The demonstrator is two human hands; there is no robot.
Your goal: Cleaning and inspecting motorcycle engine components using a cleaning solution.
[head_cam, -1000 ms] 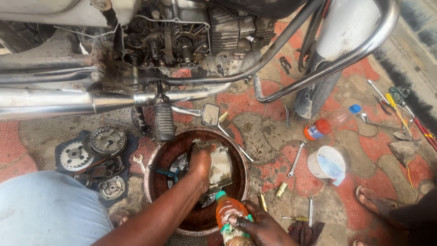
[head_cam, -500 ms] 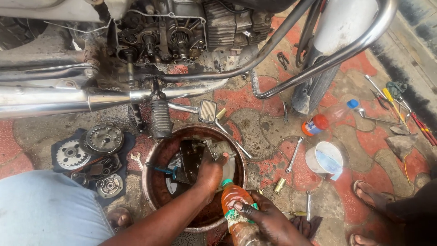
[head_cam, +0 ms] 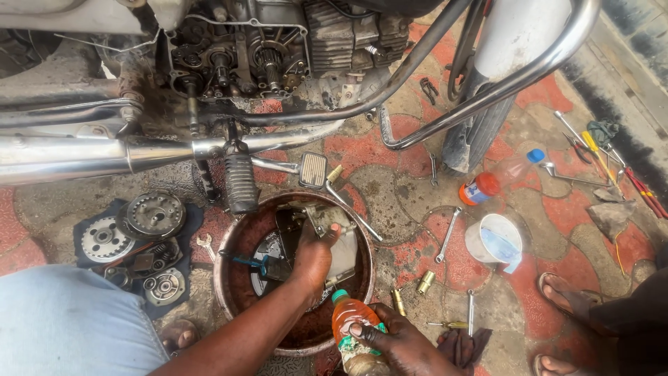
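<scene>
Left hand (head_cam: pixel 314 259): reaching into the round rusty basin (head_cam: pixel 229 292) at near centre, fingers curled around a grey metal engine part (head_cam: pixel 321 217) held at the basin's far side. Right hand (head_cam: pixel 403 346): near edge, just right of the basin, fingers wrapped around a plastic bottle (head_cam: pixel 351 326) of orange liquid with a green cap, tilted toward the basin. Clutch plates (head_cam: pixel 154 215) on dark cloth to the left. Open motorcycle engine (head_cam: pixel 268 49) at far. Spanner (head_cam: pixel 447 235) and white cup (head_cam: pixel 494 240) to the right.

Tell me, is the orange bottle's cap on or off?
On. The bottle in the right hand shows a green cap on its neck, and nothing is pouring into the basin.
</scene>
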